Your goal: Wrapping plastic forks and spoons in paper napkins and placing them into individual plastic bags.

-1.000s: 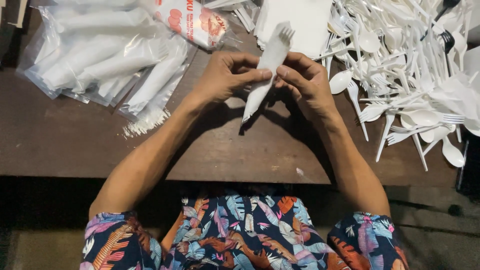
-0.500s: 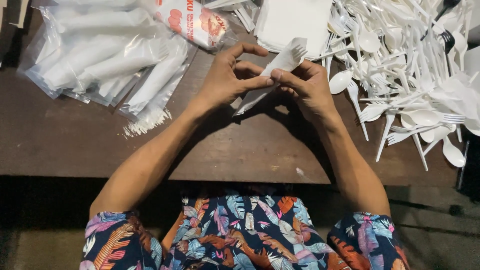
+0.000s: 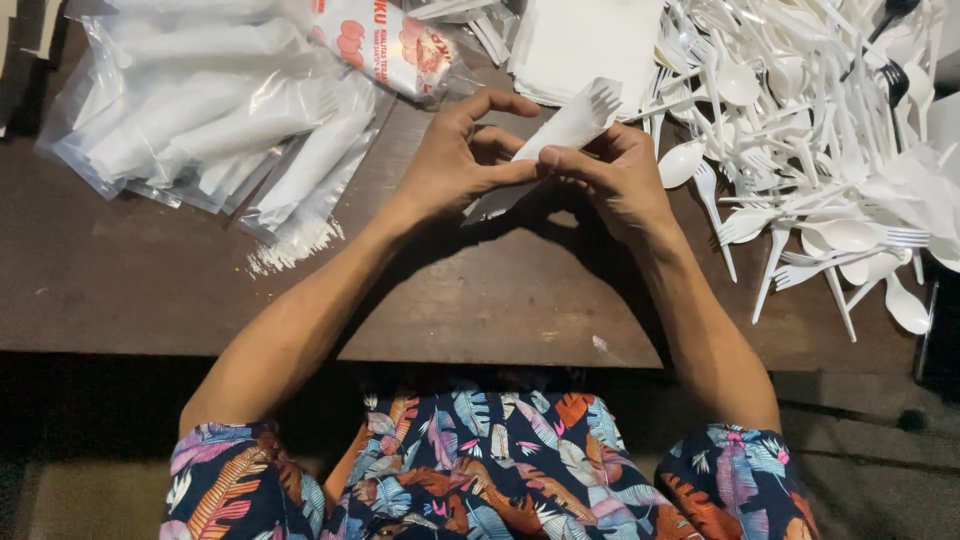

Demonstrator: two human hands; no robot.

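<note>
In the head view, the left hand (image 3: 455, 160) and the right hand (image 3: 615, 175) are meeting over the middle of the dark brown wooden table (image 3: 450, 300). Both hands are holding one white paper napkin rolled around a white plastic fork (image 3: 570, 125). The roll is lying slanted, with the fork's prongs sticking out at the top right end, pointing toward the back of the table. The left thumb and first finger are pinching the roll near its middle, while the other left fingers are curling open above it. The right fingers are bending close together and pinching the same spot from the other side. The lower end of the roll is hiding behind the left hand.

A big loose pile of white plastic forks and spoons (image 3: 820, 130) is lying to the right, just beside the right hand. A flat stack of white paper napkins (image 3: 590, 40) is sitting behind the hands. Clear plastic bags full of finished white rolls (image 3: 210, 120) are lying to the left, well apart from the hands. A red and white plastic packet (image 3: 385, 45) is resting beside those bags.
</note>
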